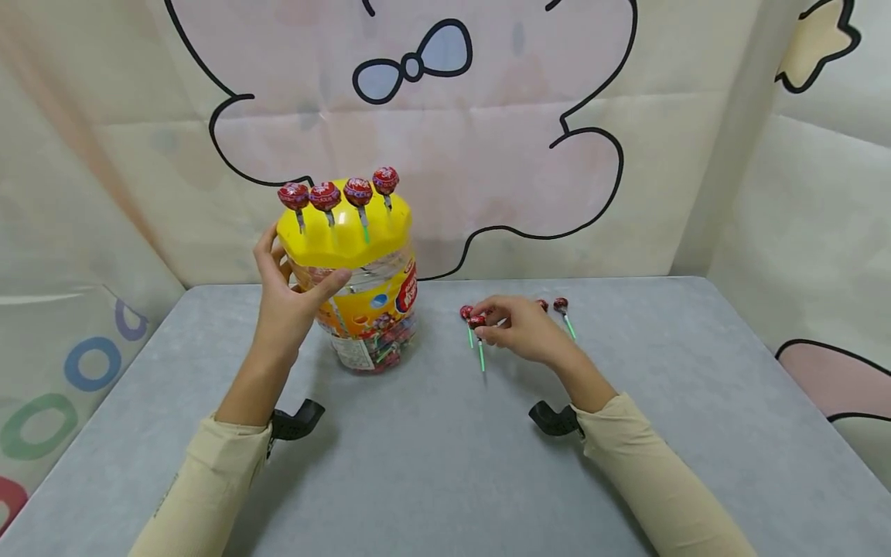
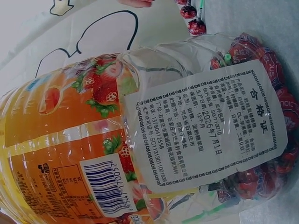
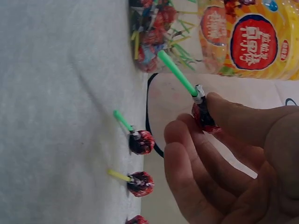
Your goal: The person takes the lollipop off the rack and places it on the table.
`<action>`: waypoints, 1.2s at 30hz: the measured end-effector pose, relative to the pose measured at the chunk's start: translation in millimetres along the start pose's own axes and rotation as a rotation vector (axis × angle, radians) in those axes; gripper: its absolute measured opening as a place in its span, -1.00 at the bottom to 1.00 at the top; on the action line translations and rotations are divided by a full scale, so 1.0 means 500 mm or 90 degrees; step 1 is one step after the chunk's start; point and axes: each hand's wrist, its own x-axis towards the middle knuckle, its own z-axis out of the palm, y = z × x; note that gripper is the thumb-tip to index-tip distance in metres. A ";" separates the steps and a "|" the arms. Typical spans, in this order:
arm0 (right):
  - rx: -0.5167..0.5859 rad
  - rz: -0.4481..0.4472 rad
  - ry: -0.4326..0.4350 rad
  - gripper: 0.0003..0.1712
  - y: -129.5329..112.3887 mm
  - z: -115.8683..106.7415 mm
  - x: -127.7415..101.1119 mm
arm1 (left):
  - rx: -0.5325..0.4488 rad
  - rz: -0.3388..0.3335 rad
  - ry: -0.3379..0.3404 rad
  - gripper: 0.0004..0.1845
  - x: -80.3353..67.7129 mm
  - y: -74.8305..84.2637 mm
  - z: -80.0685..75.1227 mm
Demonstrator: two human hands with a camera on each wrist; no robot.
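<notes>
A clear plastic jar [image 1: 379, 309] with an orange and yellow fruit label stands on the table, wrapped lollipops in its lower part. Several red-wrapped lollipops [image 1: 358, 192] stick up in a row from its yellow lid [image 1: 316, 246]. My left hand [image 1: 284, 302] grips the jar just below the lid, thumb across the near side; the left wrist view mostly shows the jar's white paper label [image 2: 205, 123]. To the right of the jar, my right hand [image 1: 518, 329] pinches a lollipop [image 3: 203, 116] by its red head between thumb and fingers, its green stick pointing down above the table.
Beyond the right hand, loose lollipops lie on the grey table [image 1: 445, 464], one with a green stick [image 3: 141, 142] and another with a yellow stick [image 3: 140, 184]. A printed cloth backdrop [image 1: 515, 170] hangs behind the table. Each wrist carries a black mount [image 1: 298, 422].
</notes>
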 end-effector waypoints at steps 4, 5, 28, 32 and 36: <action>-0.034 0.005 -0.017 -0.71 0.007 0.005 0.004 | 0.004 -0.003 -0.001 0.01 0.000 0.003 0.000; -0.045 0.006 -0.018 -0.71 0.008 0.006 0.005 | 0.005 -0.003 0.000 0.01 0.000 0.004 0.000; -0.185 0.095 -0.030 -0.75 0.026 0.035 0.018 | 0.003 0.000 0.001 0.00 0.000 0.006 0.001; -0.178 0.090 -0.037 -0.72 0.025 0.030 0.016 | 0.006 -0.002 0.003 0.01 0.000 0.005 0.001; -0.162 0.073 -0.035 -0.67 0.022 0.017 0.011 | 0.008 -0.009 0.003 0.02 -0.002 0.005 -0.003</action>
